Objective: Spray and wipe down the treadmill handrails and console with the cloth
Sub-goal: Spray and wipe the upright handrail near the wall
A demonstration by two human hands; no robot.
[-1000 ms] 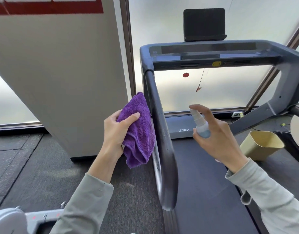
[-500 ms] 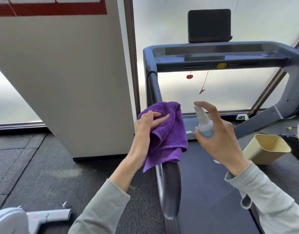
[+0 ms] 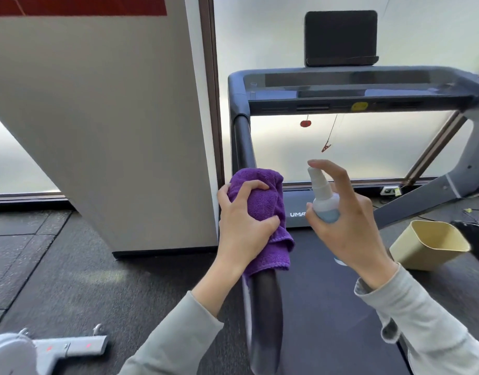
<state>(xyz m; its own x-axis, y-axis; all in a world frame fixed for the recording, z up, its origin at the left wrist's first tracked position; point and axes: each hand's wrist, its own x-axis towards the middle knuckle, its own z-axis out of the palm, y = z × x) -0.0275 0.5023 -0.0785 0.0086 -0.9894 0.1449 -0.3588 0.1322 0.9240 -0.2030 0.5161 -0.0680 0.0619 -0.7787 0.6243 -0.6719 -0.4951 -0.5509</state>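
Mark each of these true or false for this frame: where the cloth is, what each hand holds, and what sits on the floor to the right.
1. The left hand grips the purple cloth wrapped around the left handrail. True.
2. The right hand holds a sponge. False: it holds a small spray bottle, with one finger on top of the nozzle.
3. The cloth lies on the console. False: it is on the handrail, well below the console.
4. A yellow bin sits to the right of the right hand. True.
5. A dark tablet holder stands above the console. True.
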